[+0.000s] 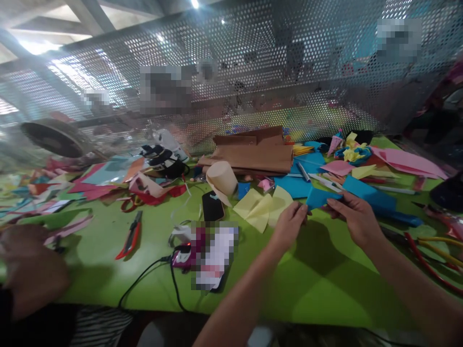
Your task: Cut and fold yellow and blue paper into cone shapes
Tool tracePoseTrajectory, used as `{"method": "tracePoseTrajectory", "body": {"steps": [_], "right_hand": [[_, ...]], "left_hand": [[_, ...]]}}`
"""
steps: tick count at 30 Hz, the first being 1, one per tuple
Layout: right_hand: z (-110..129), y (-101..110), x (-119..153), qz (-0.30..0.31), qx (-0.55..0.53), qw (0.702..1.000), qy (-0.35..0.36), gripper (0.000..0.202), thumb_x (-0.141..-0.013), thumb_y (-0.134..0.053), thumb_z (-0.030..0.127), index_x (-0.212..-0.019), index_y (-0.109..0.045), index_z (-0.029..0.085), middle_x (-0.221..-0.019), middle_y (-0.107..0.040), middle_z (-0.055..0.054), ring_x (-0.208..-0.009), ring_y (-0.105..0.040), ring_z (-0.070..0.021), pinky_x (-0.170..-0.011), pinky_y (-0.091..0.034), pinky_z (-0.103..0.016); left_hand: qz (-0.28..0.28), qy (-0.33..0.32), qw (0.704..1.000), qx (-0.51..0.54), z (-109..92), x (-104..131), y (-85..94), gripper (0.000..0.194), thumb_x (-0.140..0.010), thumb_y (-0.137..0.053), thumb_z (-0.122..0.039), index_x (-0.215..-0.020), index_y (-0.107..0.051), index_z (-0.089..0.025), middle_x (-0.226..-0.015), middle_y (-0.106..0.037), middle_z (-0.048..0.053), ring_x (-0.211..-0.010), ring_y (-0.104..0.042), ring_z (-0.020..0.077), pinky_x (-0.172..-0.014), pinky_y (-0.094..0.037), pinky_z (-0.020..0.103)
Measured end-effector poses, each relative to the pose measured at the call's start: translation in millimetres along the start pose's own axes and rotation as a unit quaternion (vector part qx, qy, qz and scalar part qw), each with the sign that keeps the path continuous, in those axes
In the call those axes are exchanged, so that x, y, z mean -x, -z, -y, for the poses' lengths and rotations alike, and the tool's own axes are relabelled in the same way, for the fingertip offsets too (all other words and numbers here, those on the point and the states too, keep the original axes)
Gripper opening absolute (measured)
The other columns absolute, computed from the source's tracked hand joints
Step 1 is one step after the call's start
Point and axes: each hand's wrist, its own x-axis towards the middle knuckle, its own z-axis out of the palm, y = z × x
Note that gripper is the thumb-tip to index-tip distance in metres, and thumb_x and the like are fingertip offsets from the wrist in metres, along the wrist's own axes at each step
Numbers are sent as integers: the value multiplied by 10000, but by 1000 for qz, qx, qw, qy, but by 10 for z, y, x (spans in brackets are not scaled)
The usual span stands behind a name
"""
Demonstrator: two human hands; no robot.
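A small piece of blue paper (318,197) is held up between my two hands over the green table (311,289). My left hand (293,222) pinches its lower left corner. At its right end, my right hand (352,214) grips the edge between thumb and fingers. Yellow paper sheets (261,208) lie just left of my left hand. Beyond my hands are a larger blue sheet (369,193) and a pen (303,172).
Red-handled pliers (427,250) lie at the right. A phone (217,258), a cable with a purple plug, a red cutter (130,236) and a paper roll (220,180) are on the left half. Another person's arm (32,265) rests at far left.
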Motion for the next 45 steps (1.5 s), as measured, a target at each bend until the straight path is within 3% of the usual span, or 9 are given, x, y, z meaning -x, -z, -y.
{"method": "tracePoseTrajectory", "body": {"steps": [8, 16, 21, 27, 34, 39, 42, 45], "right_hand": [[-13, 22, -18, -32, -30, 999, -16, 293, -750, -863, 485, -845, -727, 243, -761, -741, -2, -648, -666, -151, -626, -513, -289], [-11, 18, -25, -36, -17, 999, 0, 303, -750, -849, 506, -815, -713, 243, -735, -731, -10, -602, -631, -157, -609, -510, -312], [20, 8, 33, 1, 41, 998, 40, 274, -799, -816, 497, -774, -703, 248, -696, -690, 4, -626, -588, -150, -605, -476, -293], [52, -55, 108, 57, 88, 993, 58, 304, -833, -770, 529, -743, -713, 245, -682, -668, 0, -625, -565, -155, -599, -457, -302], [69, -8, 77, 39, 54, 997, 29, 319, -856, -734, 550, -788, -759, 239, -750, -729, -42, -695, -634, -193, -645, -508, -325], [123, 81, 3, -48, 20, 997, 52, 328, -855, -727, 568, -764, -715, 253, -749, -682, -14, -691, -610, -168, -653, -503, -307], [139, 39, 11, 16, 54, 996, 63, 331, -833, -745, 587, -941, -740, 274, -908, -717, -21, -830, -641, -193, -742, -518, -320], [97, -24, 26, 111, 126, 985, 44, 381, -756, -811, 591, -927, -752, 256, -813, -697, -7, -762, -609, -191, -686, -481, -313]], "left_hand": [[30, 17, 998, 55, -124, 12, 22, 278, -1002, -519, -376, -805, -539, -181, -749, -603, 4, -732, -550, 125, -740, -420, 256], [28, 8, 999, -32, -120, 24, 30, 269, -1006, -501, -388, -819, -529, -198, -758, -586, -8, -727, -527, 131, -709, -394, 263], [66, 4, 997, -26, -142, 32, 51, 359, -1018, -461, -475, -818, -543, -189, -785, -639, 25, -744, -565, 143, -718, -414, 277], [64, 27, 997, 43, -61, 7, 21, 410, -933, -581, -578, -846, -552, -178, -647, -481, -37, -584, -422, 101, -580, -331, 247], [39, 10, 998, 46, -76, 7, -3, 276, -948, -566, -424, -876, -618, -162, -641, -420, -47, -580, -359, 98, -558, -284, 242], [-1, -6, 998, -70, -113, 16, 40, 257, -971, -537, -372, -815, -599, -177, -658, -464, -29, -613, -409, 120, -596, -277, 263], [1, -28, 984, -178, -141, 36, 39, 226, -972, -537, -307, -779, -561, -190, -710, -535, -4, -674, -466, 146, -625, -268, 280], [18, -49, 969, -243, -159, 51, 24, 240, -964, -553, -278, -740, -514, -198, -734, -556, 4, -693, -471, 157, -632, -254, 288]]}}
